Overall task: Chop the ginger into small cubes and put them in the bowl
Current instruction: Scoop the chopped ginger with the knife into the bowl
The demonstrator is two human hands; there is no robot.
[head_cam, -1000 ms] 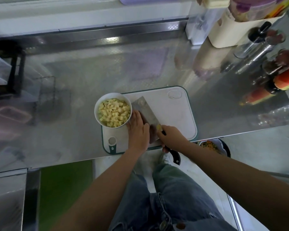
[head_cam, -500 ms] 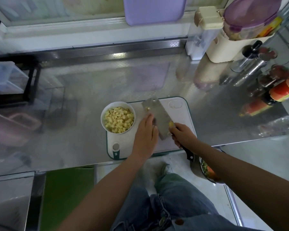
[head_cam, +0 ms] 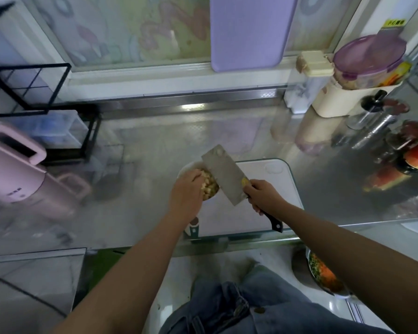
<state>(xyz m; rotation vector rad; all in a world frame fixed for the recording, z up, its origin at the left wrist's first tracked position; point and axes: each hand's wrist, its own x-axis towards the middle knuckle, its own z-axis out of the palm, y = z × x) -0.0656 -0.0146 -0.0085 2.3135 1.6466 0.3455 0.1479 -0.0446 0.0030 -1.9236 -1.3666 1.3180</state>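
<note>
Nearly done, I think: ginger cubes (head_cam: pixel 209 183) in the bowl (head_cam: pixel 185 168) mid-frame, cutting board (head_cam: pixel 273 189) looks bare, right hand (head_cam: pixel 263 196) grips the cleaver (head_cam: pixel 223 174) over the bowl, left hand (head_cam: pixel 187 192) open, fingers on the cubes.

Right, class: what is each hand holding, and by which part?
The right hand grips the cleaver by its black handle. The left hand is over the bowl; whether it holds ginger cubes cannot be told.

The bowl (head_cam: pixel 182 170) is largely hidden by the left hand (head_cam: pixel 187 196) and the cleaver (head_cam: pixel 223 173); that hand's grasp cannot be told; the pink kettle (head_cam: pixel 17 179) is cut by the left edge.
</note>
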